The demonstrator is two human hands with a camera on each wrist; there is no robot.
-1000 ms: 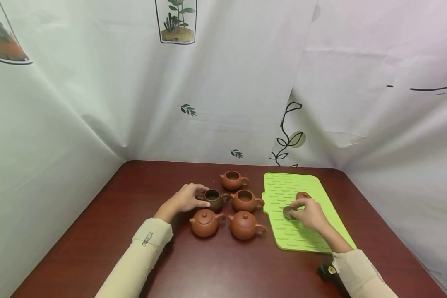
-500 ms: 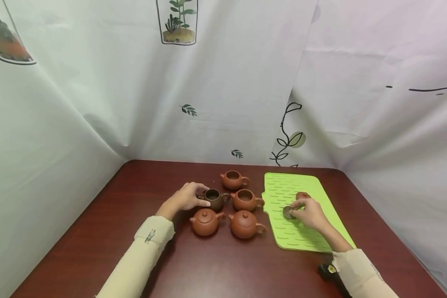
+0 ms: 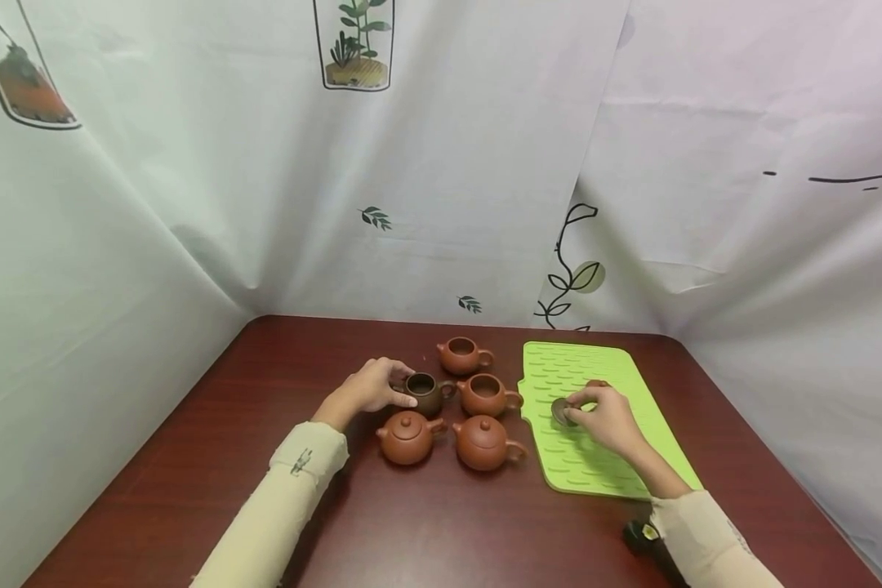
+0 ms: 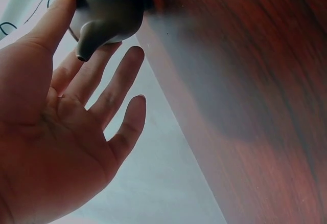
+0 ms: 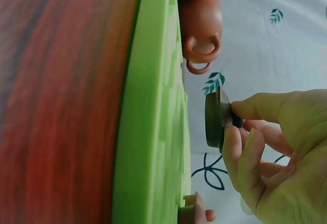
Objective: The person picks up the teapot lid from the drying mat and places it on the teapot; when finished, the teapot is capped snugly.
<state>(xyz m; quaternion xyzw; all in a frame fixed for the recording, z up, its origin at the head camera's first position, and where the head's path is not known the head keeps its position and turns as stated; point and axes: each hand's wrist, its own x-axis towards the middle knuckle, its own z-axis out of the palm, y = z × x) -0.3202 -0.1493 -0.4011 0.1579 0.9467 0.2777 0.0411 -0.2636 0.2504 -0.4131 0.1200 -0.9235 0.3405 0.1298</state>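
My left hand (image 3: 370, 385) holds a dark brown lidless teapot (image 3: 428, 402) by its spout side, thumb and fingers on either side. In the left wrist view, the teapot's spout (image 4: 91, 42) points between the thumb and the other fingers. My right hand (image 3: 608, 420) pinches a dark round lid (image 3: 561, 412) by its knob. The right wrist view shows this lid (image 5: 217, 119) tilted on edge and apart from the green mat (image 5: 153, 106). A reddish-brown lid (image 3: 597, 383) lies on the mat, partly hidden behind the right hand.
Two lidded reddish-brown teapots (image 3: 406, 438) (image 3: 483, 443) stand in front of the dark one. Two lidless ones (image 3: 483, 395) (image 3: 461, 357) stand to its right and behind. The green mat (image 3: 581, 465) lies on the right of the dark red table (image 3: 426, 523). A white cloth (image 3: 470, 163) hangs behind.
My right hand has raised the dark lid slightly and shifted it a little left. My left hand stays at the dark teapot, with hardly any movement.
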